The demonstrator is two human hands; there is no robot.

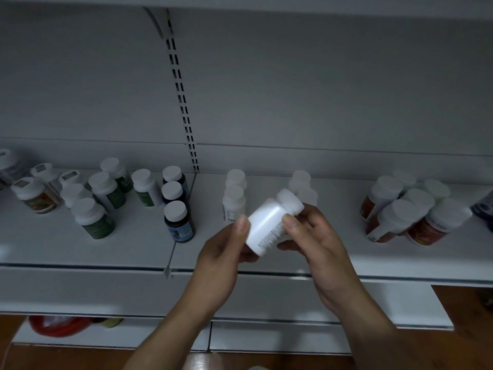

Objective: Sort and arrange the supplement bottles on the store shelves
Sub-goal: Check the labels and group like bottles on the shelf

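Facing white store shelving: plain back panel [320,89], with a slotted upright [181,97] running down it left of centre. Below that, the main shelf [80,252] spans the full width. A lower shelf [120,336] carries a red object [56,325], can't tell what. Wood floor [466,329] shows bottom right.

Stock on the main shelf, all white-capped:
- red-label bottles [424,231], tight cluster at right
- green-label bottles [94,220], loose group at left, with an orange-label bottle [34,196] beyond them
- three blue-label bottles [177,222] in a front-to-back file just left of the upright's foot
- plain white bottles [234,201] in two short files at centre

Both bare forearms rise from the bottom edge and converge at centre.
- Left hand [221,252]: thumb up along the bottle's left side, fingers curled under its base.
- Right hand [320,244]: thumb pressed on the printed side, fingers wrapped behind.

Both hands grip the same white bottle [266,225]. It is in the air over the shelf's front half, in front of the white files, touching only the hands. It is tilted, base toward the left hand, with its cap [290,202] on and pointing up-right. A strip of small print runs down its side, unreadable.
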